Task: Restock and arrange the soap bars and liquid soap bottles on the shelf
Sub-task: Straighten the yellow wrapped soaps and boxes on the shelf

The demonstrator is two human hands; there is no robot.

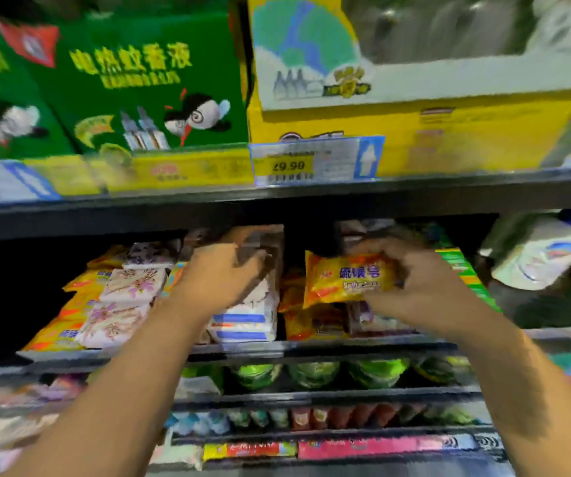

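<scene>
The middle shelf (243, 351) carries stacks of wrapped soap bars. My left hand (220, 275) grips a dark brown soap pack (263, 244) at the top of a stack of white and blue soap bars (244, 325). My right hand (411, 280) holds a yellow-orange soap bar (344, 278) with blue lettering, lifted above a pile of orange soap packs (308, 323). Pink floral soap bars (124, 304) and yellow ones lie in rows at the left. Dark soap packs (366, 232) sit behind my right hand. The view is blurred.
Above, a green carton (132, 87) and a yellow display box (415, 125) stand on the upper shelf with a 9.99 price tag (289, 165). White refill pouches (545, 256) lie at the right. Green bottle tops (315, 373) and small bottles fill the lower shelves.
</scene>
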